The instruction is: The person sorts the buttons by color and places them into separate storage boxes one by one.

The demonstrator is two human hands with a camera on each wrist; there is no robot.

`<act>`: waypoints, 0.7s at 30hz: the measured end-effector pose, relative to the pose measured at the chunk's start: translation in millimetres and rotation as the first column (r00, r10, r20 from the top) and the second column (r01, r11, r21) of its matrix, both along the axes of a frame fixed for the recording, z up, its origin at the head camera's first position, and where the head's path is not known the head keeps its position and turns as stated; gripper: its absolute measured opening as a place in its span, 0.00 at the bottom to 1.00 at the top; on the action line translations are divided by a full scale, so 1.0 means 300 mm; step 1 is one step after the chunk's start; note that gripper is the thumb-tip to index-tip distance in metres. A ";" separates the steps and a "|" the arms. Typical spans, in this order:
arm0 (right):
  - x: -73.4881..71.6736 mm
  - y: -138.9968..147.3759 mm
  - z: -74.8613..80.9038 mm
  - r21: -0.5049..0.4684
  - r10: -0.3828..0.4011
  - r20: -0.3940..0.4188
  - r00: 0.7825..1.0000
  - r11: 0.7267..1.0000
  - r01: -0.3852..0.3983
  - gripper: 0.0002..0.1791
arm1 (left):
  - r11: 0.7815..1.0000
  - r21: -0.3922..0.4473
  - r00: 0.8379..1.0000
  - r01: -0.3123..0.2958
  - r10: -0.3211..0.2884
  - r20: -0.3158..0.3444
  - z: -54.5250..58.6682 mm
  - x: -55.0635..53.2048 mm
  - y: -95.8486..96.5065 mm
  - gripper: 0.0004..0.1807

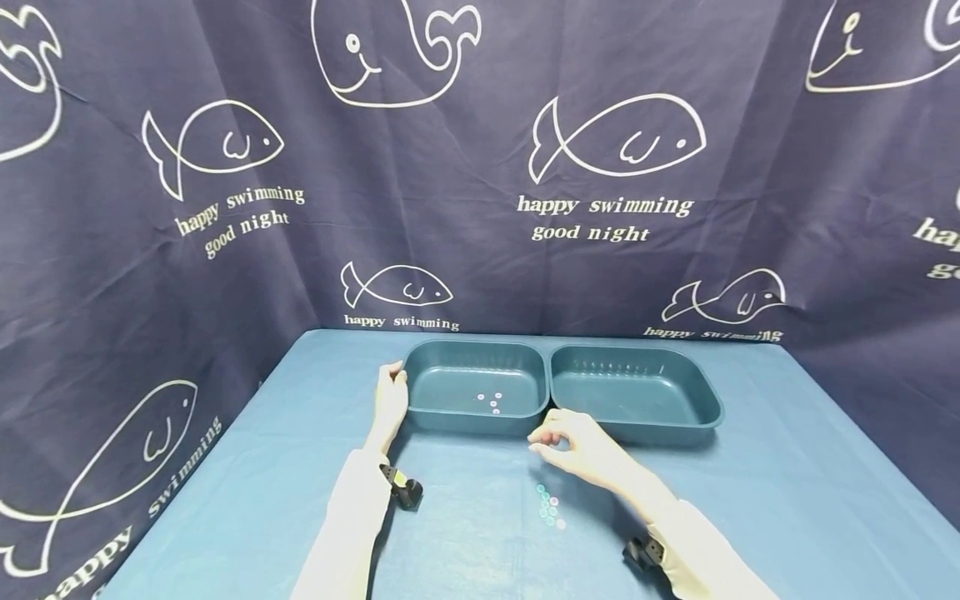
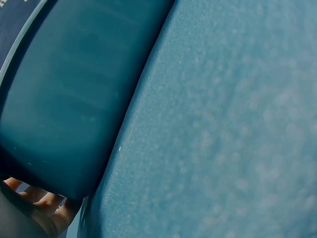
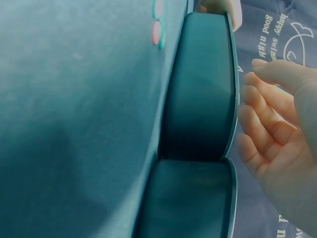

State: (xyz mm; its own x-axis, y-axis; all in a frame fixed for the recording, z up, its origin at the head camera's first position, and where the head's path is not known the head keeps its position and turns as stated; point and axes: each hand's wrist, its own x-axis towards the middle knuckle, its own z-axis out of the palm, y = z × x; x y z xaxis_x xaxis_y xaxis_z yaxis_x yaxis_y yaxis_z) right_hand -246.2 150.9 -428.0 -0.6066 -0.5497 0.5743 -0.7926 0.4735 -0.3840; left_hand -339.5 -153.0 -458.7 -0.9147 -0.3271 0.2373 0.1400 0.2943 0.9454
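My left hand [image 1: 392, 398] grips the left end of a dark teal tray [image 1: 472, 423], with its fingers against the outer end wall; the left wrist view shows those fingers [image 2: 49, 203] partly hidden behind the tray. Several small pink rings [image 1: 492, 403] lie on this tray's floor, toward its front right. Above the table, near the tray's front right corner, is my right hand [image 1: 577, 443]. Its fingers are loosely bent, the thumb near the index finger, and nothing shows between them. Closer to me, several small green rings [image 1: 544, 504] and a few pink rings [image 1: 553, 502] lie together.
A second teal tray [image 1: 637, 432] stands close beside the first, on the right. Both are toward the back of a table [image 1: 465, 517] covered in blue cloth. Behind it hangs a dark curtain [image 1: 480, 208] with white fish and whale drawings.
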 end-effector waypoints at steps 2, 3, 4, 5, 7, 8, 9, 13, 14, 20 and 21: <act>0.006 0.004 -0.006 0.001 -0.007 0.006 1.000 1.000 0.007 0.04 | 1.000 -0.004 1.000 0.005 -0.005 0.004 0.001 -0.001 -0.001 0.15; 0.009 0.006 -0.008 0.003 -0.013 0.010 1.000 1.000 0.013 0.04 | 1.000 -0.003 1.000 0.008 -0.008 0.008 0.002 -0.001 -0.001 0.15; 0.012 0.007 -0.010 0.005 -0.019 0.017 1.000 1.000 0.019 0.04 | 1.000 -0.005 1.000 0.010 -0.010 0.011 0.003 0.000 -0.001 0.15; 0.015 0.009 -0.013 0.010 -0.026 0.020 0.999 1.000 0.026 0.04 | 1.000 0.000 1.000 0.014 -0.014 0.014 0.004 0.001 -0.001 0.15; 0.021 0.013 -0.017 0.019 -0.041 0.028 0.999 0.999 0.040 0.04 | 1.000 -0.003 1.000 0.018 -0.018 0.008 0.006 0.002 -0.001 0.15; 0.023 0.015 -0.019 0.023 -0.044 0.029 0.999 0.999 0.043 0.03 | 1.000 -0.003 1.000 0.018 -0.018 0.007 0.007 0.004 -0.001 0.15; 0.026 0.017 -0.020 0.026 -0.046 0.031 0.998 0.999 0.045 0.03 | 1.000 -0.002 1.000 0.017 -0.017 0.006 0.007 0.005 -0.001 0.15; 0.036 0.032 -0.026 0.027 -0.026 0.059 0.998 0.999 0.025 0.03 | 1.000 0.003 1.000 0.014 -0.014 0.005 0.005 0.008 -0.002 0.15; 0.039 0.036 -0.026 0.027 -0.018 0.071 0.997 0.999 0.016 0.03 | 1.000 0.001 1.000 0.014 -0.014 0.004 0.005 0.008 -0.002 0.16; 0.057 0.057 -0.034 0.024 0.013 0.177 0.984 1.000 -0.018 0.03 | 1.000 0.005 1.000 0.018 -0.018 0.023 0.005 0.013 -0.001 0.16; 0.059 0.059 -0.035 0.026 0.014 0.188 0.982 0.999 -0.020 0.03 | 1.000 0.002 0.999 0.018 -0.018 0.028 0.005 0.013 -0.001 0.16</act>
